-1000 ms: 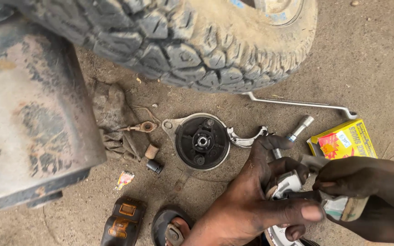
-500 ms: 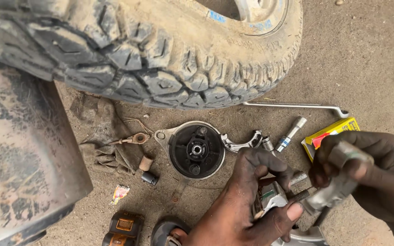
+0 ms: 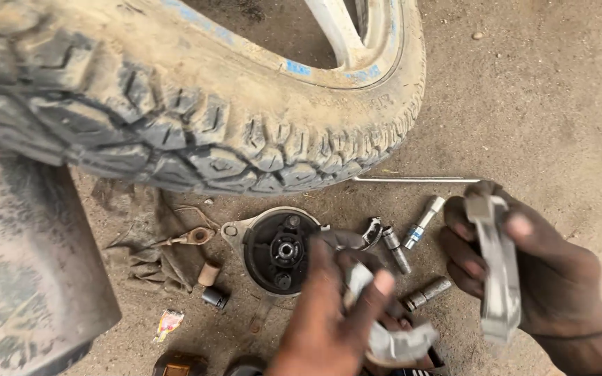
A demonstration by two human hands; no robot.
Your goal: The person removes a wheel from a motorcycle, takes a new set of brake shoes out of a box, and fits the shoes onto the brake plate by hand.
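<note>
Grips a curved grey metal shoe (image 3: 499, 278) upright in the right hand (image 3: 524, 271) at the right of the frame, fingers wrapped round its middle. Pinches a second curved grey metal shoe (image 3: 395, 342) in the left hand (image 3: 329, 320) at lower centre, thumb and fingers pressed on its upper end. Appears to be at the stage of handling the two shoes apart from the round black backing plate (image 3: 276, 251), which lies on the dirt floor (image 3: 545, 104) just above the left hand.

Calls next for matching the pair end to end and lining them up with the plate's pivot, as a judgement only.

Shows one small crumpled red-and-yellow wrapper (image 3: 168, 324) at lower left, and blue paint patches (image 3: 297, 68) on the sidewall of the knobbly black tyre (image 3: 210, 139), upper centre. Shows no signs.
</note>
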